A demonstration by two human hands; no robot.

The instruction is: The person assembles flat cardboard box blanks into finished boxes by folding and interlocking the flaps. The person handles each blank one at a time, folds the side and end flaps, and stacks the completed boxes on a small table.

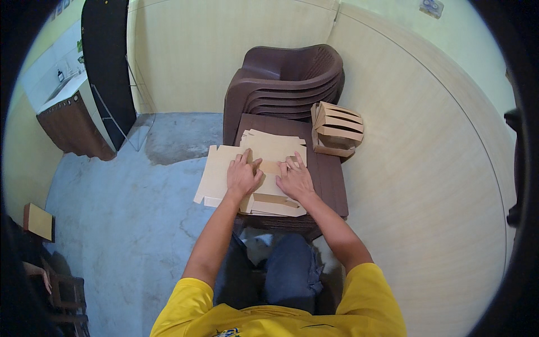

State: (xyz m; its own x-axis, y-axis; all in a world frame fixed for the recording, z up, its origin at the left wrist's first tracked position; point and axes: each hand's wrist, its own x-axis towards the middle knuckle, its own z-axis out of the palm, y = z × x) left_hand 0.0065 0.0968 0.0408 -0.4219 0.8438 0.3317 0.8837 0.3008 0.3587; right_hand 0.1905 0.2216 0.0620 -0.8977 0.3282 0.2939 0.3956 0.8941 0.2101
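A flat light-brown cardboard box blank (pixel 222 163) lies on a dark brown table, its notched edge reaching over the left side. Fingers apart, my left hand (pixel 244 177) rests on the cardboard near its middle. My right hand (pixel 296 178) touches the cardboard on the right, with fingers spread and bent at the knuckles. Between the hands runs a darker tan strip (pixel 270 167). Along the near edge a cardboard flap (pixel 275 202) stands folded up. Whether several blanks lie stacked here is hard to tell.
Folded cardboard boxes (pixel 338 129) sit at the table's (pixel 328 182) far right corner. Stacked brown plastic chairs (pixel 286 84) stand behind it, and a pale panel wall (pixel 421 185) rises on the right. At far left are a sink counter (pixel 64 92) and another person's hand (pixel 38 273).
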